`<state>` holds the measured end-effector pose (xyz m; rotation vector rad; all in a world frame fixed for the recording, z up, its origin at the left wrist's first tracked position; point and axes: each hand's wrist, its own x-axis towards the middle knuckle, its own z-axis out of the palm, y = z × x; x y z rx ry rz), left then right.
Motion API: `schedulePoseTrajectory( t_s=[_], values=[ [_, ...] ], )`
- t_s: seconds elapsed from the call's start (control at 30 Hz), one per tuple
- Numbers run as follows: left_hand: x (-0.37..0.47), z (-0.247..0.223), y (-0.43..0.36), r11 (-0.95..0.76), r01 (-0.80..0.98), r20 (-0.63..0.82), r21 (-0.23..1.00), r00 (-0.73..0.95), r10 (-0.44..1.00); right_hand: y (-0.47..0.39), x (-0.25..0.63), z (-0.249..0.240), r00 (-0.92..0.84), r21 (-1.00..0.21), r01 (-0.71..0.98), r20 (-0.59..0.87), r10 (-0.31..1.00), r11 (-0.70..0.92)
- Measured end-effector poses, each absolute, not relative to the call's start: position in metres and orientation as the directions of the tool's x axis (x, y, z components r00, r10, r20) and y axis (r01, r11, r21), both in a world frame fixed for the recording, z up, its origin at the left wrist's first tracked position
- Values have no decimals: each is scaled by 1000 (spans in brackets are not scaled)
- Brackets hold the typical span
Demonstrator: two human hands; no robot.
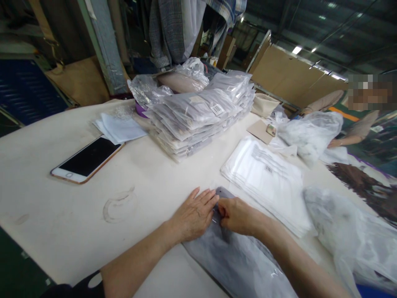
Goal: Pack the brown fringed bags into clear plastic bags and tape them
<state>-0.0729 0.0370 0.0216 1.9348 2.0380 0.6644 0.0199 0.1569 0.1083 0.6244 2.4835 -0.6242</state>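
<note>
In front of me a grey folded garment in a clear plastic bag (235,256) lies on the table, running toward the bottom edge of the view. My left hand (197,213) rests flat near the bag's far end, fingers stretched out together. Right beside it, my right hand (235,213) is closed, its curled fingers gripping the bag near its far end. The fingertips are partly hidden. Just beyond the right forearm sits a stack of flat white plastic bags (263,174) with a printed barcode.
A tall pile of bagged garments (198,116) stands at the back. Left of it lie a white phone (88,159) and pale blue cloths (119,127). Crumpled plastic bags (350,231) crowd the right side. A person's arm (356,134) reaches over the far right of the table.
</note>
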Motion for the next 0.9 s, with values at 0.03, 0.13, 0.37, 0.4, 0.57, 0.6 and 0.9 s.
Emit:
schedulePoseTrajectory(
  t_s=[0.03, 0.13, 0.37, 0.4, 0.57, 0.6, 0.9],
  values=[
    [-73, 21, 37, 11, 875, 127, 484, -83, 988, 155, 18, 107, -770, -263, 528, -550, 324, 808],
    [-73, 19, 37, 5, 887, 144, 462, -80, 986, 151, 14, 108, -757, -175, 527, -541, 366, 832],
    [-74, 14, 39, -27, 924, 174, 382, -43, 984, 162, 24, 109, -688, -99, 627, -535, 490, 773],
    [-74, 14, 39, -27, 925, 171, 380, -42, 984, 167, 29, 106, -680, -111, 646, -534, 503, 755],
    [-75, 19, 40, -14, 920, 131, 392, -41, 991, 191, 59, 95, -680, -249, 707, -497, 539, 662],
    [-75, 19, 39, -14, 917, 128, 398, -41, 991, 194, 65, 95, -679, -266, 716, -482, 554, 646],
    [-76, 18, 38, -23, 887, 128, 460, -41, 991, 115, 107, 87, -858, -187, 451, 181, 481, 873]
  ],
)
